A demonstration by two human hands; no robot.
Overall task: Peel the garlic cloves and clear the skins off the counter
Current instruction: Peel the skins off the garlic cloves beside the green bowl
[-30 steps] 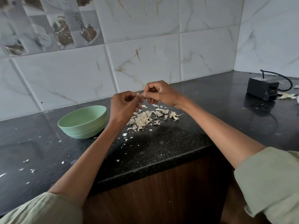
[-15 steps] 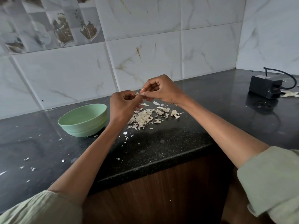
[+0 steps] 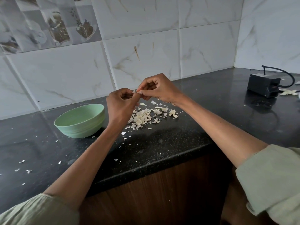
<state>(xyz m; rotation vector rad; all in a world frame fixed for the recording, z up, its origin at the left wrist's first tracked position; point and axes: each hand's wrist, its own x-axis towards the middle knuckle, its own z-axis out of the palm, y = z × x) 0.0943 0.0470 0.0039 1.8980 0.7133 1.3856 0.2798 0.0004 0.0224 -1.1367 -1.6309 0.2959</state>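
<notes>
garlic clove (image 3: 136,92) mostly hidden inside the hands, bowl (image 3: 79,120) contents out of sight

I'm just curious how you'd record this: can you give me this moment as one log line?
step: peeling | left hand: holds garlic clove | right hand: pinches its skin | skins: piled on counter | bowl: left of pile

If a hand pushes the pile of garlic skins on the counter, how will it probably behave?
The garlic skins look thin, curled and flaky, so they are probably very light and floppy. Loose flecks already lie scattered over the dark counter, so a push would likely spread them rather than move them together; some may cling to fingers.
</notes>
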